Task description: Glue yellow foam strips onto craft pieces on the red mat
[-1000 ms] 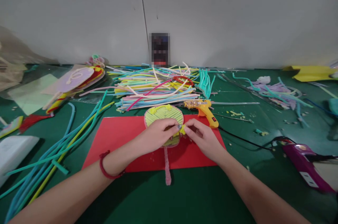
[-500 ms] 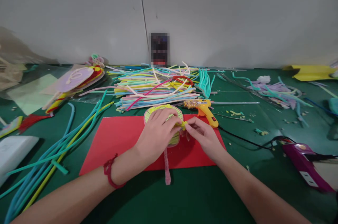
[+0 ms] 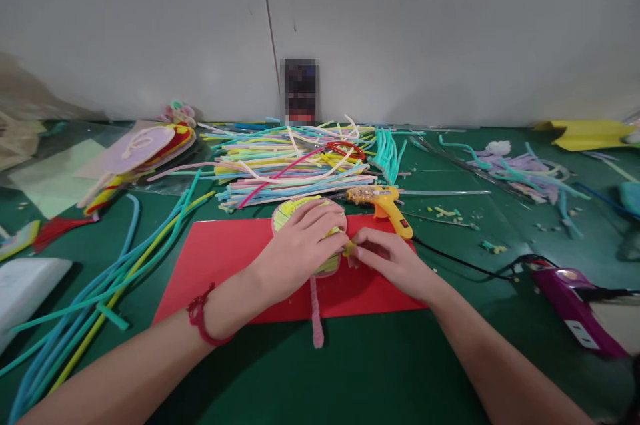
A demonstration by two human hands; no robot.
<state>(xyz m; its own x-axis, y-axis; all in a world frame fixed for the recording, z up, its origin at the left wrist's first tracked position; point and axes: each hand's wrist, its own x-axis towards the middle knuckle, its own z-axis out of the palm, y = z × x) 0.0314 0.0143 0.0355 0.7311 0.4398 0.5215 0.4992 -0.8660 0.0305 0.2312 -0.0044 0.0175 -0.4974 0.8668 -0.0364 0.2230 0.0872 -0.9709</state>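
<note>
- Head cam, the only view: a round fan-shaped piece [image 3: 286,215] sits on a red sheet [image 3: 215,265], its pink handle [image 3: 316,318] poking over the near edge onto the green worktop [image 3: 320,385].
- Left hand [image 3: 300,241] is draped over the piece, fingertips by a small yellow bit [image 3: 349,249]. Can't tell if it's gripping anything tbh.
- Right hand [image 3: 393,261] looks to be pinching that yellow bit near the piece's right edge.
- Progress, my read: pink rim, ribbed yellow-green face and handle are done, some yellow trim's up top. Yellow bit doesn't look settled; can't say what else is left.
- Labels: zip readable. Yellow glue gun [image 3: 385,201] and purple power strip [image 3: 565,298] show no legible text; the dark upright object [image 3: 301,91] is pixelated.
</note>
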